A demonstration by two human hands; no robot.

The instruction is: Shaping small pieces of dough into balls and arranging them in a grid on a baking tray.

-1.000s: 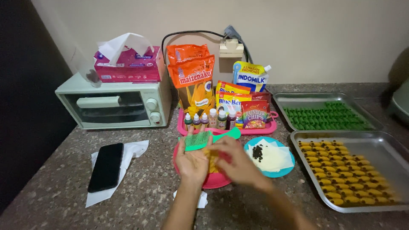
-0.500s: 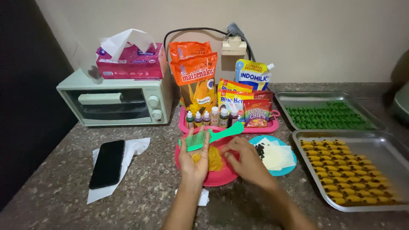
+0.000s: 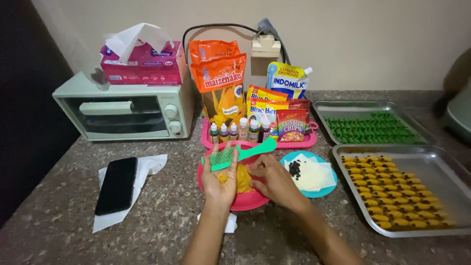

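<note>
Over the red bowl (image 3: 245, 198) near the counter's front edge, your left hand (image 3: 219, 180) lies palm up, fingers loosely spread, with a small lump of yellow dough (image 3: 222, 177) resting on the palm. Your right hand (image 3: 274, 179) has its fingers curled together, pinching at the larger yellow dough mass (image 3: 243, 177) in the bowl. A green comb (image 3: 240, 152) lies across the bowl's far rim, touching your left fingertips.

You have open counter to the left, between the bowl and the black phone (image 3: 117, 184) on its white paper (image 3: 147, 167); on the right, the blue plate (image 3: 321, 189) with paper and dark chips sits just beside the bowl, and the tray of yellow pieces (image 3: 431, 167) fills that side up to the counter's edge.

Since half a second ago, your left palm has turned upward with the dough lump showing, and your right hand has drawn in closer to the bowl.

Behind the bowl, a pink tray (image 3: 294, 142) holds small colouring bottles (image 3: 235, 131) and a red sachet. Two orange pouches (image 3: 218, 81) stand upright behind it, a blue-and-yellow spouted pouch (image 3: 288, 81) to their right. Far left, a pink tissue box (image 3: 147, 64) sits atop a mint toaster oven (image 3: 122, 110). A tray of green pieces (image 3: 373, 128) lies far right.
</note>
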